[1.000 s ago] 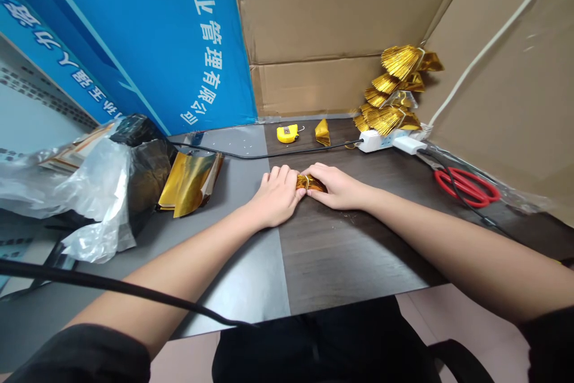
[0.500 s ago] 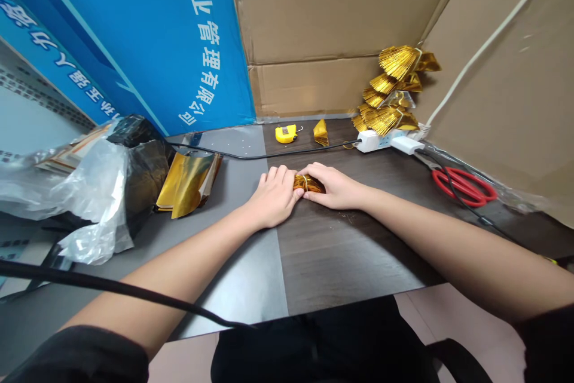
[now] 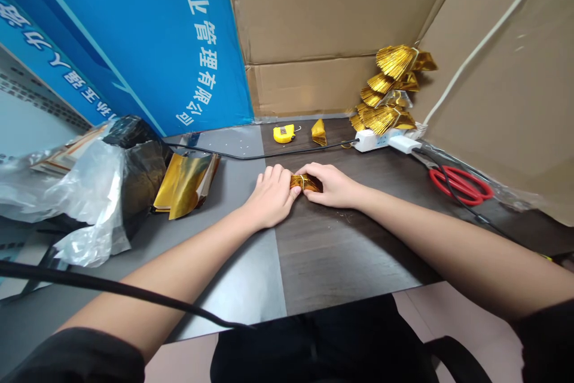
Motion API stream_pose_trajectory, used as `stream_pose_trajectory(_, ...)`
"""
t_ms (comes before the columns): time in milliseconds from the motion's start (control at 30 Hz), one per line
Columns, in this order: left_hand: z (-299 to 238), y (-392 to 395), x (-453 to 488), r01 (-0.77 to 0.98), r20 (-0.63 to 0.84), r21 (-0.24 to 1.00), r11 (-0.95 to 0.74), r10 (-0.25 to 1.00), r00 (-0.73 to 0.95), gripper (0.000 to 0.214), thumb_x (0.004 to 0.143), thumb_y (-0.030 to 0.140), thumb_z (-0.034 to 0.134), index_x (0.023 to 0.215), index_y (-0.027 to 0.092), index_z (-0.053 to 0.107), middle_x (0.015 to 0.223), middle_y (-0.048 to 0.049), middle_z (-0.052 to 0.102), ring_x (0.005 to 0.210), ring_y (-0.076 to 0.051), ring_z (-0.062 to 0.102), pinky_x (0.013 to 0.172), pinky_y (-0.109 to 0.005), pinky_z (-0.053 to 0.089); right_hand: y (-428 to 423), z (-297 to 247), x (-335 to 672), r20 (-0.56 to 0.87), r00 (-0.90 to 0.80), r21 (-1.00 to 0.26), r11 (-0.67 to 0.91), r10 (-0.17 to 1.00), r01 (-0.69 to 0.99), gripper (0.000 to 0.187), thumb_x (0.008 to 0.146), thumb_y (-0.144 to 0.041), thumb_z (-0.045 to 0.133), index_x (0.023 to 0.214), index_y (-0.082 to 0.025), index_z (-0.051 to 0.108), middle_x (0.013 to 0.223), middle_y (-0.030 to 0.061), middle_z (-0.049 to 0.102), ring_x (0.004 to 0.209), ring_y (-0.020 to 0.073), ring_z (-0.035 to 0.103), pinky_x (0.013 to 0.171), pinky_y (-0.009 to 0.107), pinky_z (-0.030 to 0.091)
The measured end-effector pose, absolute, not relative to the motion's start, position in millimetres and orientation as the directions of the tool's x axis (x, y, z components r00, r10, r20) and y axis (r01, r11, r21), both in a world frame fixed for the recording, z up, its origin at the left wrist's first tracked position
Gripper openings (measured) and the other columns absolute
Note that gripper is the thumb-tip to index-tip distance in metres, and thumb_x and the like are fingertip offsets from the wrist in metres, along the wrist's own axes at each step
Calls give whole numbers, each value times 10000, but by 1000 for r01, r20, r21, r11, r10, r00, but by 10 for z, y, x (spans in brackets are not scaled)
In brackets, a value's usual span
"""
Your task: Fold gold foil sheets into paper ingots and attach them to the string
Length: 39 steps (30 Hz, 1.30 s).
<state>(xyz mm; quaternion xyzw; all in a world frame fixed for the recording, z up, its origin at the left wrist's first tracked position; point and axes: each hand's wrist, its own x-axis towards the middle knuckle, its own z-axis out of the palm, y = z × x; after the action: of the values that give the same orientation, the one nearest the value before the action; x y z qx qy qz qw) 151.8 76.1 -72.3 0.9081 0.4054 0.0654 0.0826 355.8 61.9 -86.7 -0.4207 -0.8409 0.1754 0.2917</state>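
Gold foil bundle (image 3: 300,182), apparently pleated; both hands (image 3: 271,196) closed round its ends.

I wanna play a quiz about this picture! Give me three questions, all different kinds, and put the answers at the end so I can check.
1. True or false: the left hand and the right hand are both touching the banded gold bundle.

2. Pick one. What colour is the case of the tape measure?
A) purple
B) yellow
C) green

3. Fill in the gap: in the picture, the small folded gold piece lies to the ____ of the tape measure.

Key:
1. True
2. B
3. right
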Motion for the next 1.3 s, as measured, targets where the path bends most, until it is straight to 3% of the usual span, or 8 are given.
stream_pose_trajectory(433,-680,775,1511,694,16,310,-650,733,680,297,1036,387,297,1143,167,465,1176,-119,504,1119,-278,478,964,-485,429,608,-868,3498,371,-405,-623,547,836,558,254,842,-283,656,1067,-179,600,889,29,697,685,144,582,640,266,449)
stream_pose_trajectory(767,-700,786,1490,683,35,325,-654,730,682,321,1032,405,296,1162,168,469,1177,-119,515,1098,-274,480,954,-485,433,574,-826,3550,374,-467,-583,595,801,554,323,841,-266,643,1148,-191,575,1083,91,706,896,216,675,768,332,516)
stream_pose_trajectory(900,-706,789,1487,684,43,343,-645,738,674,338,1029,414,288,1171,166,469,1189,-121,511,1108,-275,478,954,-483,433,572,-829,3574,350,-458,-590,572,817,569,415,821,-270,672,1196,-190,515,1060,94,695,885,225,676,756,344,525)
stream_pose_trajectory(967,-708,790,1485,682,47,345,-645,737,674,355,1027,431,285,1168,168,475,1188,-120,514,1101,-274,478,952,-486,435,581,-828,3588,340,-454,-581,563,824,588,355,820,-262,662,1141,-183,533,982,78,693,832,216,663,729,333,513)
stream_pose_trajectory(1100,-717,799,1466,655,69,374,-656,725,686,468,1003,541,336,1259,171,467,1228,-128,515,1134,-289,483,977,-516,442,610,-787,3649,317,-466,-537,561,826,630,225,832,-262,651,1032,-189,579,921,60,690,781,200,638,705,316,490)
stream_pose_trajectory(1200,-742,813,1436,615,124,433,-659,720,683,685,950,625,446,1458,182,323,1375,-157,455,1282,-317,444,1057,-554,421,643,-720,3771,304,-443,-490,537,843,686,220,848,-299,640,1028,-189,579,935,69,683,785,202,630,697,314,484)
stream_pose_trajectory(1300,-773,813,1417,594,147,457,-662,715,683,766,925,615,516,1517,198,264,1448,-165,401,1368,-325,388,1112,-558,400,684,-641,3970,281,-419,-427,504,863,751,191,831,-294,632,985,-192,583,877,63,667,749,205,614,673,317,472)
